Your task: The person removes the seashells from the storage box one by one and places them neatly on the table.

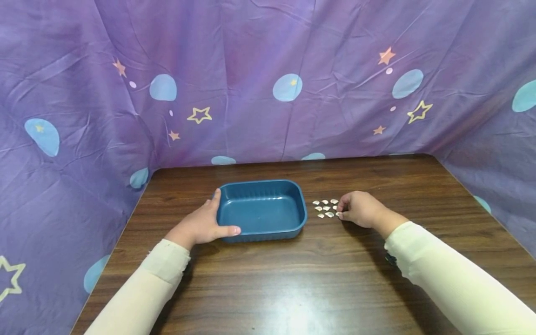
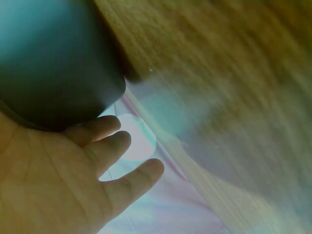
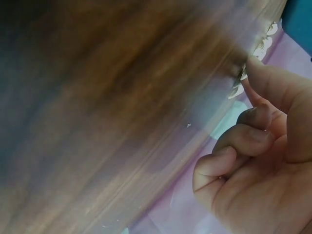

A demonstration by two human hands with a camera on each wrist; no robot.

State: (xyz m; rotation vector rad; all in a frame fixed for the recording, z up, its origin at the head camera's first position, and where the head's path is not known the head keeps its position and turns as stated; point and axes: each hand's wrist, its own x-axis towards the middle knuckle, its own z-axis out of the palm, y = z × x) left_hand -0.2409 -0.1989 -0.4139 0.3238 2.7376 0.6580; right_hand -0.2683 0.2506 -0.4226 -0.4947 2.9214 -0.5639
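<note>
A blue rectangular plastic basin (image 1: 261,233) stands on the table. My left hand (image 1: 201,223) lies against its left end with straight fingers spread, the thumb over the front rim. In the left wrist view, the palm is at the dark basin wall (image 2: 53,73). To the right of the basin, several small white seashells (image 1: 326,208) lie in neat rows. At their right end, my right hand (image 1: 363,210) pinches one seashell (image 1: 338,214) between thumb and index finger, low over the wood. Its other fingers are curled in the right wrist view.
The brown wood-grain table (image 1: 268,279) ends at a purple curtain (image 1: 251,93) printed with stars and blue ovals, which hangs behind it and along both sides. A bright reflection shows on the tabletop near the front.
</note>
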